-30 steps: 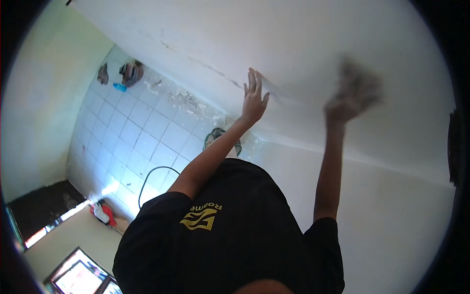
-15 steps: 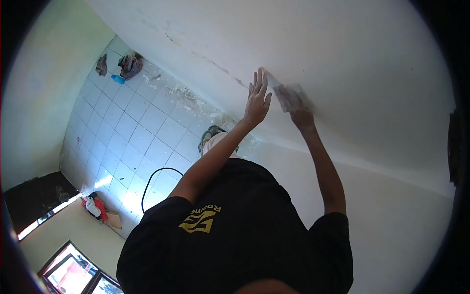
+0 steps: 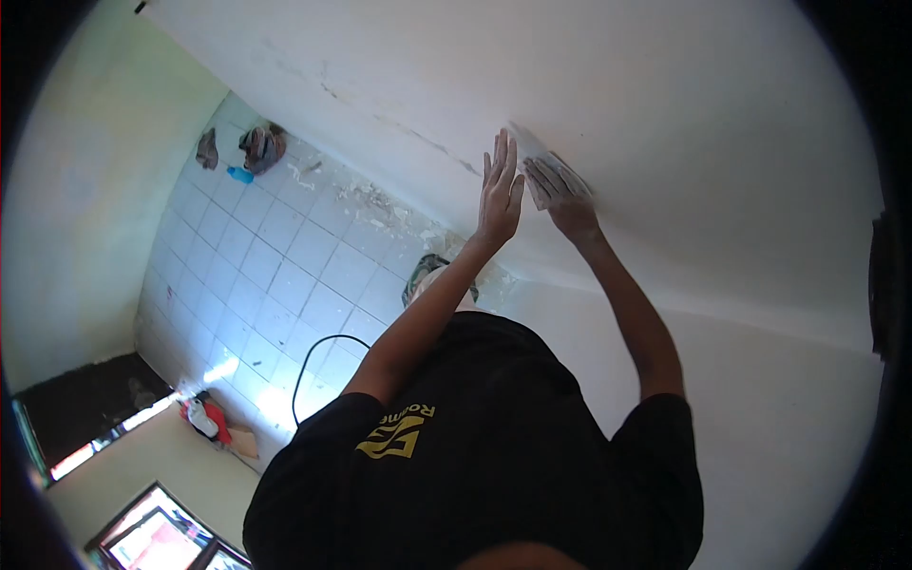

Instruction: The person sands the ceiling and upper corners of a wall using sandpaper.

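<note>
My left hand (image 3: 500,195) rests on the white wall (image 3: 684,123) with its fingers stretched out, and it holds nothing. Close to its right, my right hand (image 3: 572,211) presses a grey sheet of sandpaper (image 3: 539,197) flat to the wall. The sheet's edges show on both sides of the fingers; the rest is hidden beneath them. Pale dust coats the fingers of both hands. A whitish patch lies on the wall just above the hands, and a thin dark crack (image 3: 432,144) runs up and left from them.
Pale floor tiles (image 3: 309,249) carry flaked debris (image 3: 370,204) along the wall's foot. Bags (image 3: 261,147) and a blue bottle (image 3: 239,175) lie in the far corner. A black cable (image 3: 309,356) curves beside my body. Red and white cloth (image 3: 209,418) lies near a doorway.
My right hand has slid slightly left and up with the sandpaper, nearer my left hand. The left hand stays nearly in place. The view has shifted a little.
</note>
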A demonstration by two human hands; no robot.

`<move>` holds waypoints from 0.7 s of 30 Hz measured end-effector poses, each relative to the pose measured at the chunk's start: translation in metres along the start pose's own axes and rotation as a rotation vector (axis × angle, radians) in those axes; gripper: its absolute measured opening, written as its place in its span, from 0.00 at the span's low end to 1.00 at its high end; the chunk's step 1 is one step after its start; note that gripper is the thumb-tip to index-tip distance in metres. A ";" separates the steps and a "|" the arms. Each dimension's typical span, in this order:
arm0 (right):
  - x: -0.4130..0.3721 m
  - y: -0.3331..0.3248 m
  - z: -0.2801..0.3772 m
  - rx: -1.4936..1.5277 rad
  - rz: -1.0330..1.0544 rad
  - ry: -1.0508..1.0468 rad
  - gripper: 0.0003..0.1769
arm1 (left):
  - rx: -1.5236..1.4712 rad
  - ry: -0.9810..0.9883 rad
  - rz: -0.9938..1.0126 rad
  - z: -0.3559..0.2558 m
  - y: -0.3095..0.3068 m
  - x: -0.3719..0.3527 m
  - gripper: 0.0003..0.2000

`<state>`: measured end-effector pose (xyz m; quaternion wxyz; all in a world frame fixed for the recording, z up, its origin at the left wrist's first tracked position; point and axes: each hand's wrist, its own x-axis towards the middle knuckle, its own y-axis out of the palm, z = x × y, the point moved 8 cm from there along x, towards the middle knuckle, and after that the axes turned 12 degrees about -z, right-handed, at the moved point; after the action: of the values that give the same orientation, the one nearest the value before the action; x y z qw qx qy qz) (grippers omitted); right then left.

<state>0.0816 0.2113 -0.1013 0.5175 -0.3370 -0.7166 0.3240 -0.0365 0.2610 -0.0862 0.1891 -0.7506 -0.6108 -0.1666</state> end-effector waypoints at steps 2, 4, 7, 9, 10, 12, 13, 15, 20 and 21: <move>0.004 -0.019 0.007 0.002 0.022 -0.116 0.27 | 0.060 0.081 0.062 -0.007 0.002 -0.003 0.29; 0.040 -0.067 -0.004 -0.035 -0.057 -0.081 0.26 | 0.045 0.001 0.010 0.001 0.004 0.000 0.29; 0.092 -0.165 -0.042 -0.356 -0.322 -0.003 0.24 | -0.028 -0.072 0.002 0.004 0.009 0.000 0.28; 0.116 -0.230 -0.057 -0.428 -0.603 0.189 0.24 | -0.072 -0.108 -0.019 0.007 0.012 -0.003 0.28; 0.115 -0.221 -0.057 -0.428 -0.603 0.189 0.24 | -0.117 -0.133 -0.036 0.010 0.013 -0.003 0.28; 0.094 -0.173 -0.062 -0.275 -0.654 0.321 0.26 | -0.121 -0.151 -0.063 0.015 0.009 -0.002 0.28; 0.067 -0.097 -0.049 -0.288 -0.373 0.243 0.27 | -0.126 -0.174 -0.088 0.018 0.005 -0.004 0.28; 0.025 -0.029 0.017 -0.435 -0.070 -0.020 0.27 | -0.078 -0.142 -0.050 0.020 0.000 -0.006 0.28; 0.012 -0.014 0.019 -0.072 -0.128 -0.210 0.25 | 0.044 -0.132 -0.022 0.031 -0.017 0.011 0.28; 0.022 -0.026 0.009 -0.099 -0.078 -0.174 0.25 | 0.047 -0.139 -0.024 0.035 -0.015 0.011 0.28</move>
<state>0.0637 0.2140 -0.0710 0.4482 -0.3048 -0.7866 0.2958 -0.0482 0.2901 -0.1108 0.1619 -0.7483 -0.6351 -0.1019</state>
